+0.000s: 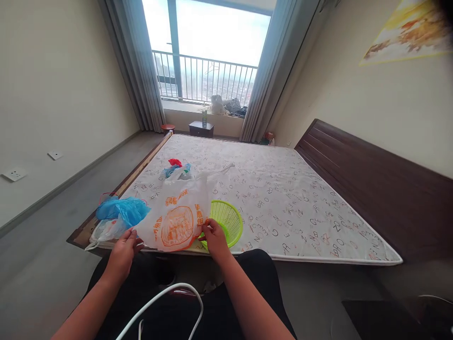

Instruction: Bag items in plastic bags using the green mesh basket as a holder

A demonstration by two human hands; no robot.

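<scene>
A white plastic bag (pixel 179 222) with orange print is spread out over the near left part of the mattress. Its near left corner is pinched by my left hand (pixel 123 248), and its near right edge by my right hand (pixel 214 238). Partly behind the bag and my right hand stands a lime green plastic basket (pixel 236 226). Left of the bag lies a crumpled blue plastic bag (pixel 129 211), with a clear plastic bag (pixel 108 231) bunched below it. Farther back sits a small heap of crumpled red, blue and white bags (pixel 177 170).
The mattress (pixel 269 203) with printed letters reaches to a dark headboard (pixel 375 165) on the right. A white cable (pixel 177 285) loops over my lap. By the window stand a small dark cabinet (pixel 201 128) with a glass on it and a red stool (pixel 167 127).
</scene>
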